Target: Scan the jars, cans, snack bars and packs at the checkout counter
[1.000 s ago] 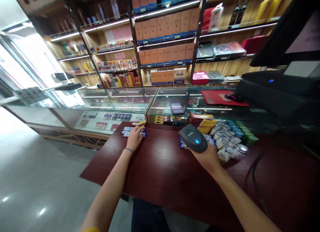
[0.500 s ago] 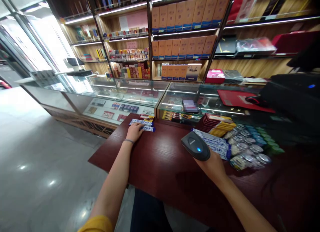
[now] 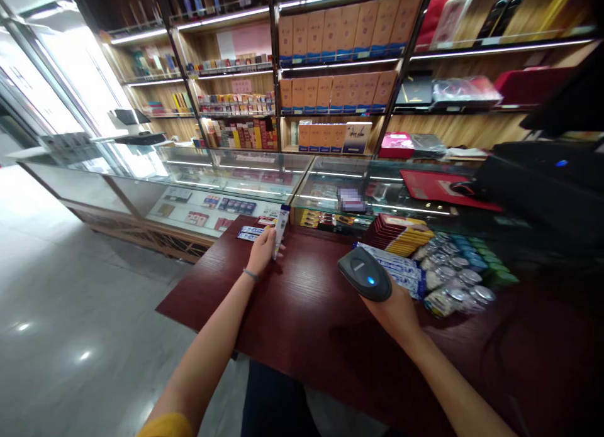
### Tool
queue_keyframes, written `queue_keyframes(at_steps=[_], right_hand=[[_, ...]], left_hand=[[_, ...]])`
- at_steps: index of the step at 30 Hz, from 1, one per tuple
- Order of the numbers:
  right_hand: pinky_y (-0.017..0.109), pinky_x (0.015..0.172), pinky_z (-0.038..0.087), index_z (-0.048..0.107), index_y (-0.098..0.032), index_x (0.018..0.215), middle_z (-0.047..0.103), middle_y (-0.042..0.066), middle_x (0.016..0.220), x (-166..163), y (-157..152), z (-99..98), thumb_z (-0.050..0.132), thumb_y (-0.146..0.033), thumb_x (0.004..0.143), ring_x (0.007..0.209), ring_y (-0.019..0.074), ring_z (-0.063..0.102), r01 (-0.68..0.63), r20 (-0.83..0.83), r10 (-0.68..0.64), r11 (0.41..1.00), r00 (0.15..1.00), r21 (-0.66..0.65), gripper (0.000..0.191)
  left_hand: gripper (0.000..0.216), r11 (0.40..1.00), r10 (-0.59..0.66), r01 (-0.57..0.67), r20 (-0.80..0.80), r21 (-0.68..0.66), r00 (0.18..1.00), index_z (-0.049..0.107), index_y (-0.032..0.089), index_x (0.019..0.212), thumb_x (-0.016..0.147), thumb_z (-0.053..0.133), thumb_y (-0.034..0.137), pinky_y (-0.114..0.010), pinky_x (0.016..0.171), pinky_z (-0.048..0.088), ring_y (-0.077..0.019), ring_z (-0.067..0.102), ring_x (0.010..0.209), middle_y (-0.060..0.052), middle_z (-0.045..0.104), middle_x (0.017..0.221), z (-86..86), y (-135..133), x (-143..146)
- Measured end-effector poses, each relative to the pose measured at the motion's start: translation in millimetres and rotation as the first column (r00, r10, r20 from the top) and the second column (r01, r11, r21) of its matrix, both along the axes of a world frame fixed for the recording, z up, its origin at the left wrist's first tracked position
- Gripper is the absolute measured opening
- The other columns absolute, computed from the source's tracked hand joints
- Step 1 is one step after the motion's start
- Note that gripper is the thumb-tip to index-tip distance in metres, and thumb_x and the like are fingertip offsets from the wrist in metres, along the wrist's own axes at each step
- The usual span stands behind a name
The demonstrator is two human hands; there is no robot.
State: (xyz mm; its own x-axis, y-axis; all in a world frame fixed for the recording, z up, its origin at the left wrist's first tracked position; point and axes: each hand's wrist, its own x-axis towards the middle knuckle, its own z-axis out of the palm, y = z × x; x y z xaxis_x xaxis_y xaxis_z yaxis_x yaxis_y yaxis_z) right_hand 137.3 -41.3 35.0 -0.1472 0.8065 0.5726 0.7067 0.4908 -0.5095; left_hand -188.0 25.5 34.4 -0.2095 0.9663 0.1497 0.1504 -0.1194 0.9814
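Observation:
My left hand (image 3: pixel 262 254) grips a slim blue-and-white packet (image 3: pixel 282 226), raised on edge above the dark red tabletop (image 3: pixel 302 280). Beside that hand, more blue-and-white packets (image 3: pixel 247 234) lie flat near the table's far left corner. My right hand (image 3: pixel 395 310) is wrapped around a black handheld barcode scanner (image 3: pixel 362 273), whose blue light is lit; the hand hides most of its handle. Just behind the scanner lies a row of similar blue-and-white packets (image 3: pixel 406 275).
Red-and-yellow boxes (image 3: pixel 399 236) and silver-lidded small containers (image 3: pixel 455 276) crowd the table's right side, with blue and green ones behind. A glass display counter (image 3: pixel 236 173) borders the far edge, holding a phone-like object (image 3: pixel 352 199) and red mat (image 3: pixel 429 188).
My left hand has picked up one packet from the flat ones and turned it up on edge, shifting slightly right. My right hand still holds the scanner. The view has shifted a little.

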Motion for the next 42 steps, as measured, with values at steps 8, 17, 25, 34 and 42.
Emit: queue_keyframes(at_steps=[8,17,25,34,42], right_hand=[[0.033,0.067,0.055,0.038,-0.029,0.141,0.074,0.007,0.113,-5.7,-5.3,9.4,0.064,-0.031,0.081,0.091,0.0299,0.074,-0.046,0.043,0.057,0.975,0.997,-0.215,0.066],[0.034,0.065,0.052,0.054,-0.023,0.118,0.076,0.009,0.092,-7.6,-5.7,3.8,0.060,-0.028,0.082,0.085,0.0322,0.074,-0.132,0.183,0.169,0.971,0.968,-0.200,0.037],[0.031,0.061,0.048,0.046,-0.025,0.123,0.075,0.004,0.092,-4.7,-4.6,8.1,0.061,-0.033,0.082,0.082,0.0298,0.074,-0.070,0.097,0.092,0.976,0.991,-0.207,0.045],[0.036,0.070,0.052,0.054,-0.027,0.118,0.076,0.006,0.094,23.0,1.8,44.1,0.066,-0.039,0.077,0.093,0.0343,0.073,0.141,-0.077,-0.165,0.957,0.983,-0.253,0.044],[0.041,0.084,0.055,0.056,-0.025,0.123,0.076,0.008,0.101,70.1,11.0,55.0,0.069,-0.037,0.075,0.102,0.0314,0.071,0.241,-0.280,-0.258,0.966,0.925,-0.094,0.050]], left_hand=[[0.040,0.905,-0.275,0.364,0.350,-0.221,0.895,0.053,0.018,0.098,0.087,0.062,0.055,-0.020,0.043,0.052,-0.0100,0.063,0.056,-0.001,0.062,0.085,-6.6,-11.9,33.8],[0.034,0.887,-0.318,0.377,0.238,-0.267,0.918,0.054,0.017,0.096,0.091,0.059,0.051,-0.020,0.044,0.053,-0.0112,0.065,0.058,-0.004,0.066,0.085,-8.6,-14.5,41.3],[0.030,0.875,-0.298,0.408,0.375,-0.261,0.878,0.056,0.017,0.100,0.091,0.062,0.045,-0.022,0.048,0.056,-0.0127,0.067,0.065,-0.005,0.065,0.090,-9.6,-12.1,39.6],[0.040,0.902,-0.335,0.415,0.415,-0.118,0.846,0.060,0.019,0.118,0.084,0.072,0.037,-0.032,0.082,0.059,-0.0198,0.069,0.098,-0.009,0.068,0.113,-6.4,-3.6,42.8],[0.035,0.900,-0.424,0.437,-0.216,0.011,0.879,0.067,0.019,0.109,0.080,0.071,0.037,-0.037,0.095,0.051,-0.0228,0.067,0.103,-0.008,0.072,0.111,1.0,14.8,86.0]])
